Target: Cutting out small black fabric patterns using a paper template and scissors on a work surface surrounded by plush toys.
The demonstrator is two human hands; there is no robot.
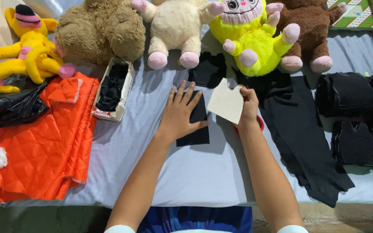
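The small black rectangular felt piece (195,125) lies flat at the frame's centre on the pale grey cloth-covered tabletop (152,164). To do this well, I judge it must stay smooth and pinned while the cream card template with a notched top (226,102) comes squarely over it. The left hand (178,115) presses it, 5 fingers spread flat. The right hand (248,108) pinches the template's edge, fingers closed on it, over red-handled scissors (261,123).

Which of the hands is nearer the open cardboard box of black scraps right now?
Left. The left hand lies flat on a black fabric piece, just right of the cardboard box. The right hand, holding a beige pattern piece, is farther right.
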